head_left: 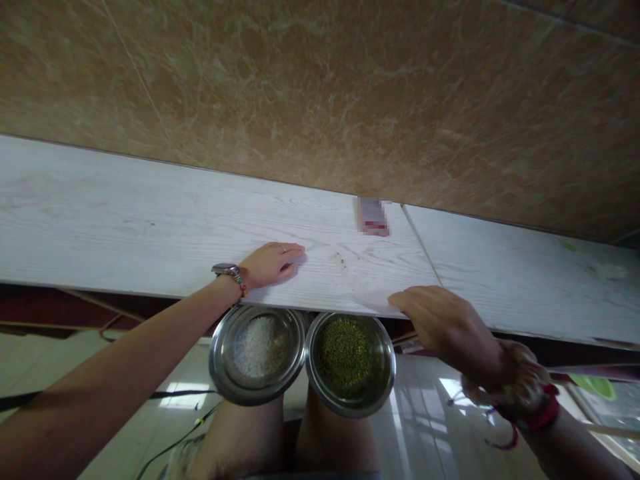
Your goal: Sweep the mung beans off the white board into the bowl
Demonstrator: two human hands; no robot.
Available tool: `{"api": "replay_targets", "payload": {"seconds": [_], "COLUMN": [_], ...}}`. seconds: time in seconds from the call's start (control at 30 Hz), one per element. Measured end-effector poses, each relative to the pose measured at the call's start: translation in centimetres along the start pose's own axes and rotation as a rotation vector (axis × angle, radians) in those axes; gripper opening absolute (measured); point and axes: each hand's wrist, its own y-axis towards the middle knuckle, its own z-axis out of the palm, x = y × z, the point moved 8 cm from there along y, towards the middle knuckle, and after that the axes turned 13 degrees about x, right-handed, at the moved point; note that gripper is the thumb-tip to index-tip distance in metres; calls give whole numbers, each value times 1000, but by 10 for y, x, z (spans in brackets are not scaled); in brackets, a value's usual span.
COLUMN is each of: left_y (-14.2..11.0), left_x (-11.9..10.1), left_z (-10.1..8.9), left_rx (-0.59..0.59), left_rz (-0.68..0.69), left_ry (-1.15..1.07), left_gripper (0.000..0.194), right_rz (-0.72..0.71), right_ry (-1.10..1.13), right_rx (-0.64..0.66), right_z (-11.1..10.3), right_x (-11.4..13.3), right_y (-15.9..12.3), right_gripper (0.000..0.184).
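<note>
My left hand [273, 263] lies flat on the white wood-grain tabletop, palm down, fingers stretched to the right, holding nothing. To its right, a small scatter of dark and pale grains [340, 260] lies on the board. My right hand [445, 320] is at the table's front edge, edge-on, its fingers reaching left; I see nothing in it, though its palm side is hidden. Below the edge, two metal bowls rest side by side on the thighs. White grains like rice [257, 347] fill part of the left bowl [217, 373], and green mung beans [345, 350] are in the right bowl [383, 383].
A blurred-out small card or packet [373, 217] lies by the wall at the back of the table [125, 207]. A brown marbled tiled wall [320, 100] rises behind. A seam crosses the tabletop on the right. Cables [175, 433] run near the tiled floor at left.
</note>
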Motion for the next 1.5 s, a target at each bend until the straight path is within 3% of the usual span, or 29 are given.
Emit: {"api": "replay_targets", "payload": {"seconds": [0.13, 0.33, 0.47, 0.63, 0.8, 0.93, 1.13, 1.33, 1.5], "left_y": [0, 1, 1, 1, 1, 0, 0, 1, 0], "left_x": [-1, 0, 0, -1, -1, 0, 0, 0, 0], "left_z": [0, 1, 1, 1, 1, 2, 2, 1, 1], "left_rx": [4, 20, 14, 19, 9, 6, 3, 23, 6], "left_rz": [-1, -15, -20, -22, -16, -19, -13, -25, -18], "left_ry": [6, 10, 20, 5, -2, 2, -7, -8, -2], "left_gripper": [30, 31, 32, 32, 32, 32, 32, 32, 31], "right_rz": [-38, 6, 41, -35, -52, -20, 104, 187, 361], "right_ry": [57, -105, -101, -12, -55, -95, -155, -192, -255], "right_rx": [24, -58, -91, -25, -64, -64, -108, -15, 64], "right_z": [-2, 15, 11, 2, 14, 26, 22, 40, 51], "right_x": [13, -4, -13, -2, -2, -15, -41, -63, -72], "right_y": [-3, 1, -3, -9, 1, 11, 14, 30, 17], "right_gripper": [29, 30, 28, 28, 32, 31, 24, 28, 27]}}
